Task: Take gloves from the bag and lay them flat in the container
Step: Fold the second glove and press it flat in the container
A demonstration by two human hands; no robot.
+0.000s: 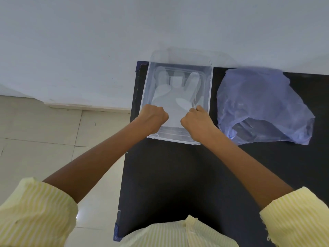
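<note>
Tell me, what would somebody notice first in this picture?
Probably the two hands, the left hand and right hand, closed on the near edge of a see-through glove lying flat in the clear container at the far end of the black table. Next, the crumpled bluish bag just to the right of the container.

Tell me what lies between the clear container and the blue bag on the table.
Nothing: in the head view, only a narrow strip of bare black table separates the clear container from the blue bag; they stand apart.
</note>
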